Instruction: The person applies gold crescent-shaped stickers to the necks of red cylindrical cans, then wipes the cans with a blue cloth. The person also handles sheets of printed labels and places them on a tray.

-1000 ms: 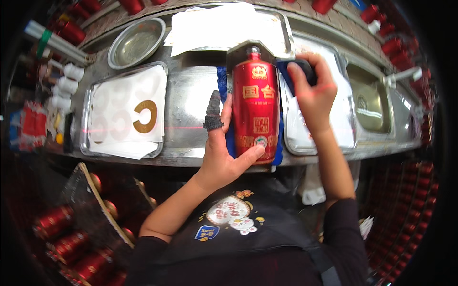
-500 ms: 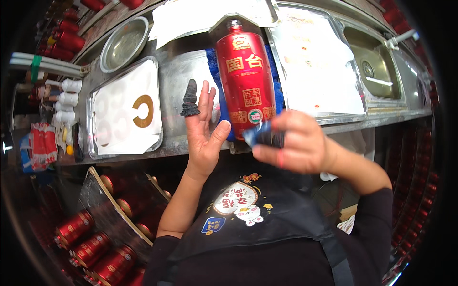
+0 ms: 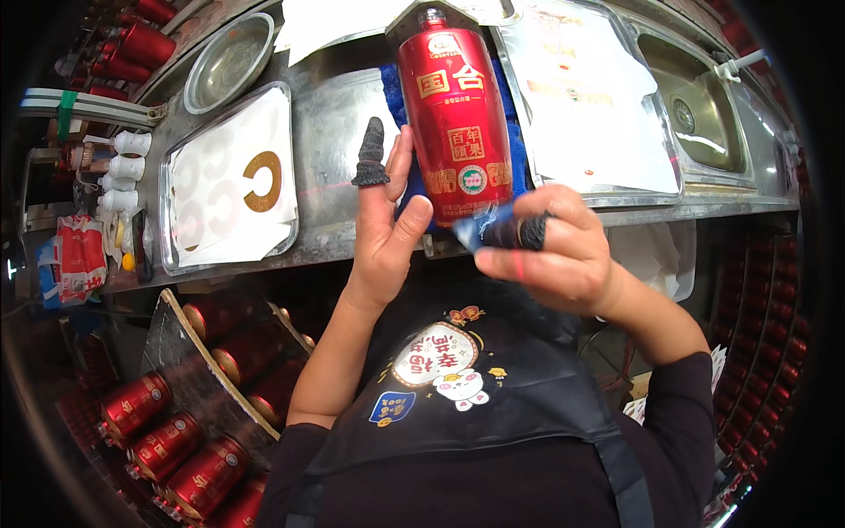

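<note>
A red bottle (image 3: pixel 458 114) with gold and white decoration lies on a blue cloth (image 3: pixel 517 158), its neck pointing away from me. My left hand (image 3: pixel 387 211) is open at the bottle's left side, fingers stretched out and a dark knitted cot on one finger. Whether its fingertips touch the bottle, I cannot tell. At the bottle's base my right hand (image 3: pixel 554 251) is closed on a small blue flat piece (image 3: pixel 475 231), blurred, whose tip is close to the lower rim. A dark cot covers a finger of this hand too.
Left of the bottle, a metal tray (image 3: pixel 286 123) holds white sheets and a gold C-shaped decal (image 3: pixel 261 182). A metal bowl (image 3: pixel 231 62) stands behind it. On the right are another tray (image 3: pixel 678 180) with decal sheets and a sink (image 3: pixel 695 114). Red bottles (image 3: pixel 207 475) are at lower left.
The view has shifted slightly. My left hand has come nearer the bottle's side, and my right hand keeps the blue piece at the base.
</note>
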